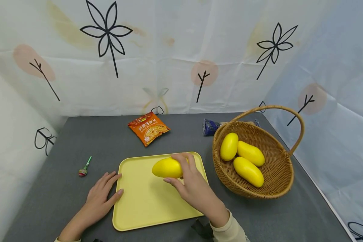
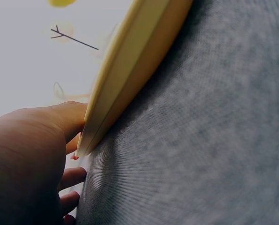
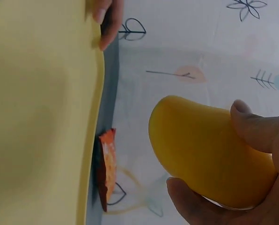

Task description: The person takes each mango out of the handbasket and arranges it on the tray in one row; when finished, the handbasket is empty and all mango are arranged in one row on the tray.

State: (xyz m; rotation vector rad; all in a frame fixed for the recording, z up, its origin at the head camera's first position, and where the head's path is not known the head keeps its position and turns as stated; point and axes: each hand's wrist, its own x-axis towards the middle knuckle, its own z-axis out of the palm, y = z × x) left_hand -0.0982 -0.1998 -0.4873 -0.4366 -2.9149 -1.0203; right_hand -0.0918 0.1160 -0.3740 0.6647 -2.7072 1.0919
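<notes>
A yellow mango (image 1: 167, 167) is held in my right hand (image 1: 196, 185), its thumb on the near side and its fingers over the far side. The right wrist view shows the mango (image 3: 209, 152) gripped between thumb and fingers, raised over the yellow tray (image 1: 148, 205). My left hand (image 1: 99, 198) lies at the tray's left edge, fingers spread, with thumb and index fingertips on the rim. In the left wrist view the tray's side (image 2: 125, 70) rises beside that hand's thumb.
To the right stands a wicker basket (image 1: 278, 174) with an arched handle and three yellow mangoes (image 1: 248, 171) inside. An orange snack packet (image 1: 149, 128) lies behind the tray, a lollipop (image 1: 83, 172) left of it. A dark blue wrapped package (image 1: 210, 127) is partly hidden behind the basket.
</notes>
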